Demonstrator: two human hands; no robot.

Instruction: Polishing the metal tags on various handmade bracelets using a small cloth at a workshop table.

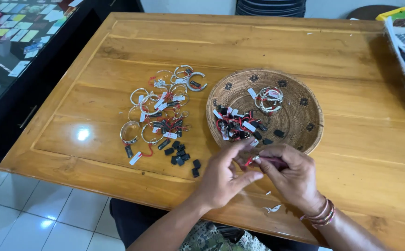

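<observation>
Both hands pinch a small red-stringed tagged piece [251, 159] at the round woven basket's [304, 118] near rim, left hand [223, 179] and right hand [293, 179] together, with a big pile of silver bangles [160, 109] spread on the wooden surface [258, 46] and a few left in the basket.

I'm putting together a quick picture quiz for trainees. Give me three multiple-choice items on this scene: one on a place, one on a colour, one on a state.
1. Where does the round woven basket stand?
A. on the floor tiles
B. on the wooden table
C. on the glass counter

2. What colour are the strings on the tagged silver bangles?
A. red
B. blue
C. green

3. How are the left hand and right hand placed?
A. flat and far apart
B. both inside the basket
C. close together, pinching a small red-stringed piece

Answers: B, the basket rests on the tabletop; A, red strings run among the bangles; C, the fingers meet just in front of the basket.
</observation>
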